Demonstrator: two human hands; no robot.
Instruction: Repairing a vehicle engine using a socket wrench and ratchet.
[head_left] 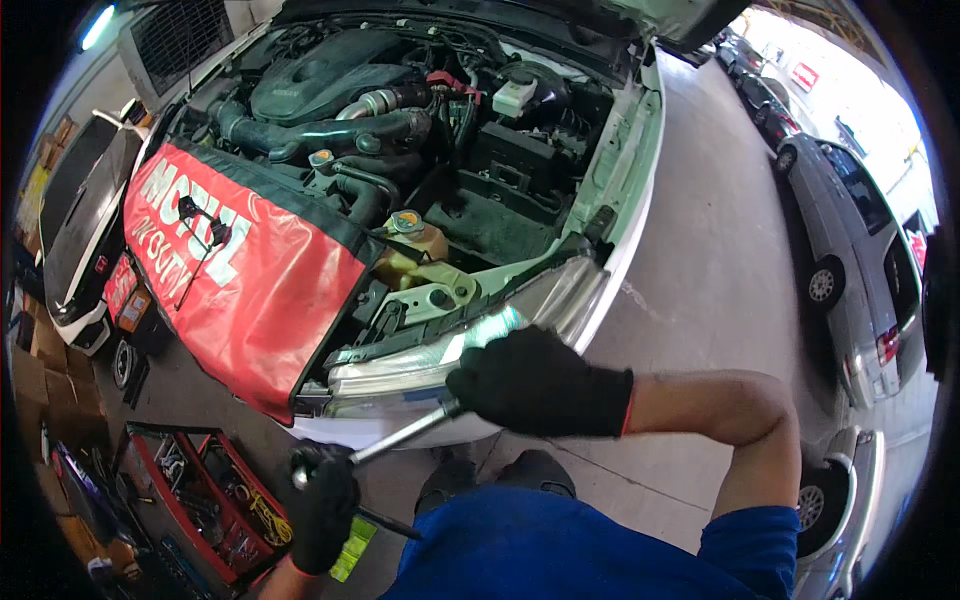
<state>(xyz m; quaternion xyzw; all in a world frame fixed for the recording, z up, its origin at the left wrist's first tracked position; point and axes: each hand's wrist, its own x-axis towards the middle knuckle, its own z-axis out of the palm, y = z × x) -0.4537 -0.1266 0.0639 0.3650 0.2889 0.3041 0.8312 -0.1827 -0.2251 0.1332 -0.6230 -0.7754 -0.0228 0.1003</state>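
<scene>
Both my hands wear black gloves. My right hand [540, 382] grips the upper end of a long silver metal tool [400, 436], like a ratchet handle, just in front of the white car's headlight [470, 345]. My left hand [325, 505] holds the tool's lower end near its dark head, and a thin black rod pokes out below that hand. The tool slants from lower left to upper right across the front corner of the car. The bonnet is up and the engine bay [400, 130] is exposed.
A red fender cover [240, 290] drapes over the car's left wing. A red open toolbox [200, 500] with several tools stands on the floor at lower left. A white car is parked far left, grey cars at right. Bare concrete floor [700, 270] lies to the right.
</scene>
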